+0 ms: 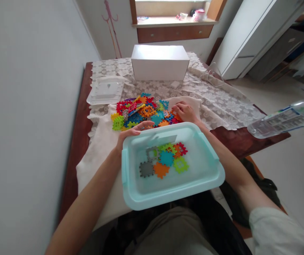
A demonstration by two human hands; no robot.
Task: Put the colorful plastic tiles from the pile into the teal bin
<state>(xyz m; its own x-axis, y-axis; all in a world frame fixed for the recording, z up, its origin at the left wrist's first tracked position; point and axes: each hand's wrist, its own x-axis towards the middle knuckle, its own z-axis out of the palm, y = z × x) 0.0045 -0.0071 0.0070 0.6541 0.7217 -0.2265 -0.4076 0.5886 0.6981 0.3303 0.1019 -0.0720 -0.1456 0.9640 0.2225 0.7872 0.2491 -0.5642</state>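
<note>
A pale turquoise plastic basin (pixel 202 173) is tilted over my lap, with several interlocking plastic tiles (pixel 166 158) in grey, orange, blue, green and red inside. My left hand (pixel 134 132) grips the basin at its far left corner, thumb and fingers at the rim. Behind the basin lies a heap of colourful interlocking tiles (pixel 141 109) on the table. Over the heap's right end, my right hand (pixel 186 111) rests with bent, slightly parted fingers touching the tiles. The right forearm passes along the basin's right side.
A white box (pixel 160 63) stands at the back of the lace-covered table (pixel 226 109). Clear plastic trays (pixel 106 90) lie at the back left. A clear plastic bottle (pixel 285 118) is at the right. The wall (pixel 29 106) runs close along the left.
</note>
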